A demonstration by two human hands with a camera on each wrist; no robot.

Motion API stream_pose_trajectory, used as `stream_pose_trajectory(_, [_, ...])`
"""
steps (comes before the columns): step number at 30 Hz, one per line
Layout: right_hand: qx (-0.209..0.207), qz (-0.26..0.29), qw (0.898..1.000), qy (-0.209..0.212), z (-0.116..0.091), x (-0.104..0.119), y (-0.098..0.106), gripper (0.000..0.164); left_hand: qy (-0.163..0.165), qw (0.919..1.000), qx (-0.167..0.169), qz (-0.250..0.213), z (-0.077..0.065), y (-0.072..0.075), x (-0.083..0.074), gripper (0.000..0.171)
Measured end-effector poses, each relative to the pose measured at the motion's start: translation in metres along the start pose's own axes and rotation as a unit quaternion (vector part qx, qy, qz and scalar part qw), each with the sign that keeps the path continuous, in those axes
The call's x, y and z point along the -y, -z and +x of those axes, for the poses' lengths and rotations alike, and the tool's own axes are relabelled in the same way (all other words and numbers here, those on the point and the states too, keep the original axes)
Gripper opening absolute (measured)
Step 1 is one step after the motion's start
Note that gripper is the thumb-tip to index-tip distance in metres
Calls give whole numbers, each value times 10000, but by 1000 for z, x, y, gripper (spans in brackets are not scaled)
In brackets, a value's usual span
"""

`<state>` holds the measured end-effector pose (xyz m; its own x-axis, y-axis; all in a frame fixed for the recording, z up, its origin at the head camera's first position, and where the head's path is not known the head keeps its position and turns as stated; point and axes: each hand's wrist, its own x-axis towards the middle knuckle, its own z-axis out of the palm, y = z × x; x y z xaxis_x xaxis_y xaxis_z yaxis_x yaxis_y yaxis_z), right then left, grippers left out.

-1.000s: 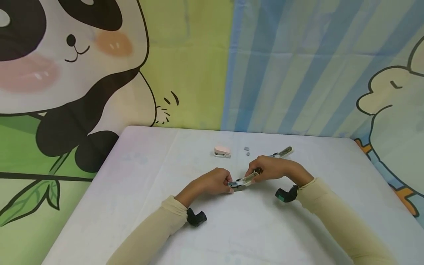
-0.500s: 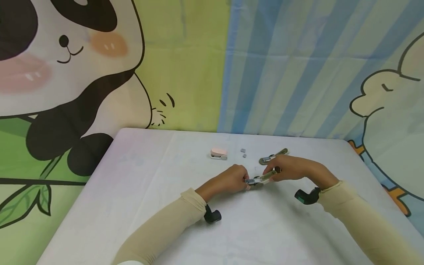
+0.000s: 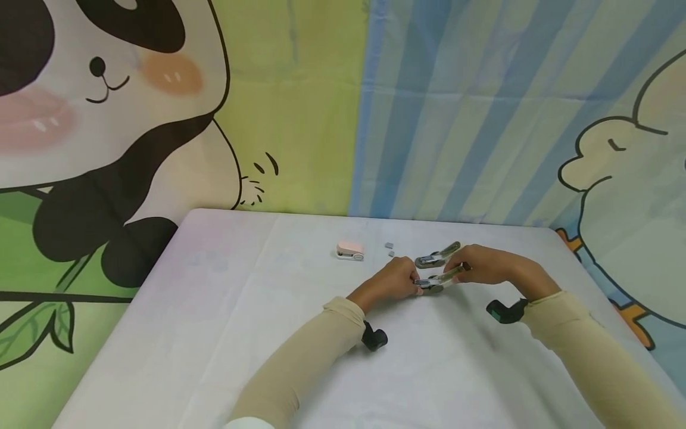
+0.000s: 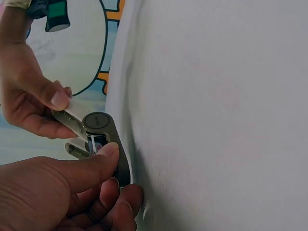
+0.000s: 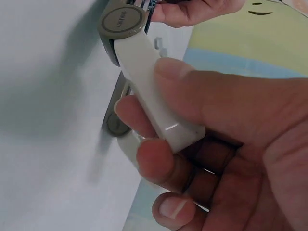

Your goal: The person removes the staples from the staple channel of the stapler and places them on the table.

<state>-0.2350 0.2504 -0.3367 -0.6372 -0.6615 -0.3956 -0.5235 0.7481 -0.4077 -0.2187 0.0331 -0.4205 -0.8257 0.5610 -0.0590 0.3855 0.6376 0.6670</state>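
Note:
A grey-and-white stapler [image 3: 440, 277] is swung open between my two hands, over the right part of the table. My left hand [image 3: 393, 278] pinches the end of its base between thumb and fingers, by the metal staple channel. My right hand [image 3: 485, 263] holds the white top arm [image 5: 144, 82], thumb on one face and fingers curled on the other. The round hinge disc [image 4: 97, 122] faces the left wrist camera. Just behind, a second similar stapler [image 3: 436, 258] lies opened on the table, partly hidden by the hands in the wrist views.
A small pink-and-white stapler [image 3: 350, 250] sits toward the back of the white-covered table [image 3: 241, 333]. Right of it lie two small grey blocks [image 3: 389, 245]. A printed cloth with a panda [image 3: 123, 119] hangs behind the table's back edge.
Both hands have moved right and slightly farther back with the held stapler, closer to the second one. The head view has shifted a little. Both grips stay the same.

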Motion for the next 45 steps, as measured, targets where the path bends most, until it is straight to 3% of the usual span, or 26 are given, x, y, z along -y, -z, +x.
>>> stream_pose_trajectory(9, [-136,-269,9988,-378,1,-10,-3,27,254,9993,-95,267,16,-11,-7,10])
stream_pose_trajectory(15, [-228,-183,9983,-499,-1,-20,-10,25,360,9988,-118,321,16,-15,-10,11])
stream_pose_trajectory(21, [-394,16,9989,-272,1,-25,-12,27,462,9981,-29,412,13,-18,-12,36])
stream_pose_trajectory(26, [-404,54,9982,-436,1,-23,-10,31,491,9981,-12,364,15,-19,-10,41])
stream_pose_trajectory(30, [-777,-66,9957,-510,-9,-14,-2,39,458,9984,-135,310,15,-19,-10,41])
stream_pose_trajectory(36, [-1835,23,9829,-135,-18,11,8,28,624,9977,-278,54,13,-17,-13,19])
stream_pose_trajectory(41, [-2013,93,9785,435,-14,31,8,25,682,9976,-108,5,12,-16,-10,43])
stream_pose_trajectory(45, [-2025,57,9776,563,-9,37,8,23,705,9975,-18,-57,10,-12,-8,60])
